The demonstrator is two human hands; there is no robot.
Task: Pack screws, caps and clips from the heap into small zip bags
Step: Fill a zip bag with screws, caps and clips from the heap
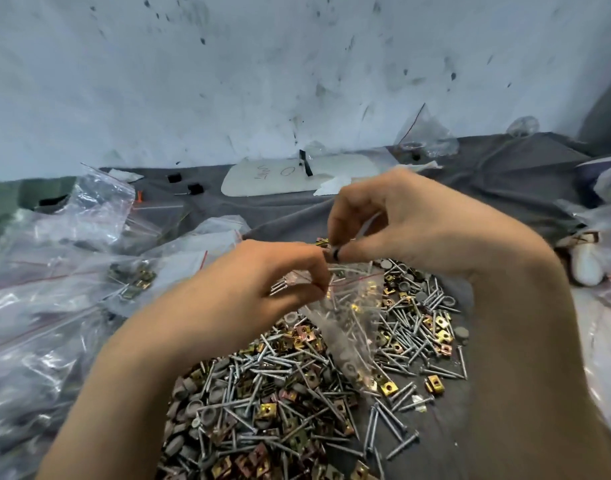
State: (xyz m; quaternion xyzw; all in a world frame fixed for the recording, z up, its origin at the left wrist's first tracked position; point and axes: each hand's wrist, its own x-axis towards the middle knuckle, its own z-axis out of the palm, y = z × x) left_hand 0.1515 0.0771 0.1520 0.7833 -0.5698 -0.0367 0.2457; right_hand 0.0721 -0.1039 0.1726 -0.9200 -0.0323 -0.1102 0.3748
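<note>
Hanging crumpled, the clear zip bag (353, 318) is red-lined.

The heap (280, 393) is cut off by the lower edge at 6 o'clock; the forearms (158, 358) cover its flanks. The zip bag (352, 317) mouth is hidden behind fingers of the left hand (276, 271) and right hand (383, 223). Writing on the white sheet (262, 181), 12 o'clock, is illegible.

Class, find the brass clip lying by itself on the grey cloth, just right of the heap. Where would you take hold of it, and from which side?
Pinch the brass clip across its two opposite outer edges, coming straight down from above. It lies low on the grey cloth with bare cloth beside it, so fingertips should fit on either side.
</note>
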